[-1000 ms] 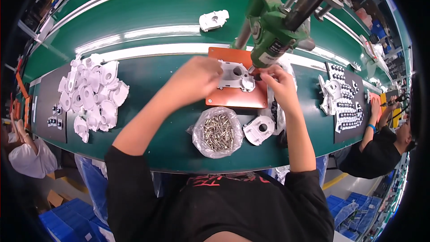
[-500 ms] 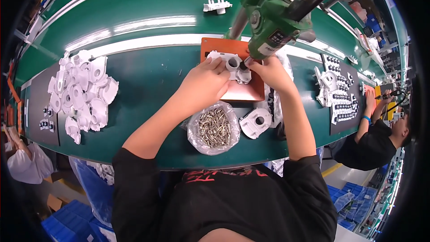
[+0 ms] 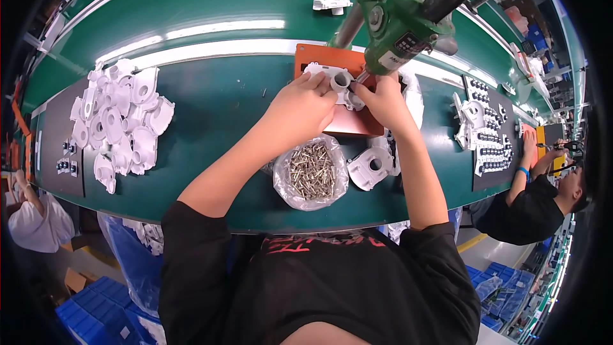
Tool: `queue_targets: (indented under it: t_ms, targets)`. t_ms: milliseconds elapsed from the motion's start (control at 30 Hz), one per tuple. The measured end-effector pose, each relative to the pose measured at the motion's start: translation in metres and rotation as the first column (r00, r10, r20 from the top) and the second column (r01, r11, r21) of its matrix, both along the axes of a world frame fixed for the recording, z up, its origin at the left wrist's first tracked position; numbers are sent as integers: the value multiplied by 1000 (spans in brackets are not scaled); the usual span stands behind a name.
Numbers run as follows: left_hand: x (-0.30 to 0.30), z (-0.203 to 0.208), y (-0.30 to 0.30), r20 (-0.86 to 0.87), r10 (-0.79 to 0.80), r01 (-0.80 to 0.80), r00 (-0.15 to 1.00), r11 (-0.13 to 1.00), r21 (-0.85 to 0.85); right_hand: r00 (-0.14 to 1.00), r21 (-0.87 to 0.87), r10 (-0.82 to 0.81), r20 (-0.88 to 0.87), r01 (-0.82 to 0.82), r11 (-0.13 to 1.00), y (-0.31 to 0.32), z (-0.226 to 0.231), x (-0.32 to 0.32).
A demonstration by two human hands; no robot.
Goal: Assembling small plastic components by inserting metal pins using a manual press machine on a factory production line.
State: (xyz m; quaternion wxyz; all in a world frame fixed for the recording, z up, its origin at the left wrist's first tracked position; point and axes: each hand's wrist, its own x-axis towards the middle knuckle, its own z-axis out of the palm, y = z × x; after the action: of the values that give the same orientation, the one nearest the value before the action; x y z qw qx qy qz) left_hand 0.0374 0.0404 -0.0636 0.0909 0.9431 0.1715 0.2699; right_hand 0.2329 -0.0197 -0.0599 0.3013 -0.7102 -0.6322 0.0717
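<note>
A white plastic housing [image 3: 327, 71] with a round collar lies on the orange base plate [image 3: 351, 122] of a green bench press [image 3: 399, 38]. My left hand [image 3: 303, 101] is closed on the housing's left side, fingers over its edge. At the other end, right under the press's metal tip, my right hand [image 3: 385, 103] pinches the housing beside a small dark part; its fingertips are partly hidden. Just in front of the plate, a clear plastic bag [image 3: 281, 188] holds many small metal pins [image 3: 313, 169]. Another white housing [image 3: 370, 167] lies to the bag's right.
White housings [image 3: 121, 118] are heaped at the left. On the right, a dark mat [image 3: 488, 180] bears housings with black parts [image 3: 491, 137]. A white part [image 3: 332, 4] lies on the green surface behind the press. A co-worker [image 3: 530, 207] sits at the right, another person [image 3: 41, 220] at the left.
The whole view has shifted a little. Both hands stay at the housing under the press, the right fingers closer in around its end. The white part behind has moved right.
</note>
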Motion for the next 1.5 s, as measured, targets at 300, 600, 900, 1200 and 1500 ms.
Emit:
queue_targets:
  t_ms: [300, 600, 900, 1200, 1500]
  targets:
    - [-2, -4, 2, -25, -9, 8, 1000, 1000, -17, 944, 18, 298, -143, -299, 954, -68, 46, -53]
    - [0, -4, 1, 54, 12, -14, 998, 999, 43, 849, -25, 506, 151, -508, 861, -66, 34, -103]
    - [0, -5, 1, 68, 18, -20, 998, 999, 34, 854, -27, 507, 120, -507, 861, -65, 30, -104]
    - [0, -5, 0, 67, 30, -32, 997, 999, 28, 852, 6, 508, 124, -513, 859, -64, 26, -102]
    - [0, -5, 1, 66, 21, -23, 998, 999, 25, 840, 113, 522, 148, -538, 835, -60, 19, -103]
